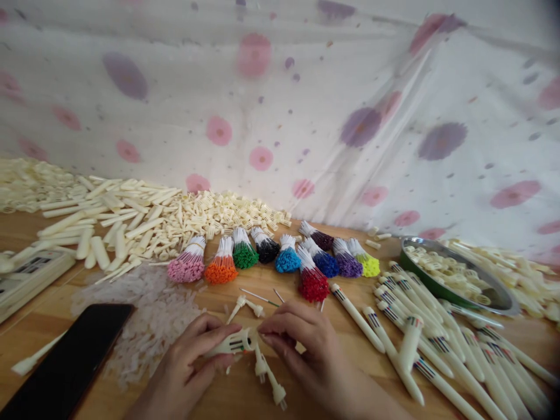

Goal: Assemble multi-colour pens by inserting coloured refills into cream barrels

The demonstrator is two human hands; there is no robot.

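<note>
In my left hand is a cream slotted pen barrel, gripped between thumb and fingers and lying nearly level. Bits of green and orange show in its slots. The fingers of my right hand are pinched together at the barrel's open right end; what they hold, if anything, is hidden. Small cream plastic pieces lie on the table just below the barrel, and more pieces lie above it. Beyond my right hand are a few loose thin refills and a bundle of red-tipped refills.
Bundled refills in several colours, such as orange, stand in a row. Finished-looking multicolour pens pile up at right beside a metal bowl. A phone, clear plastic bits and cream barrels lie left.
</note>
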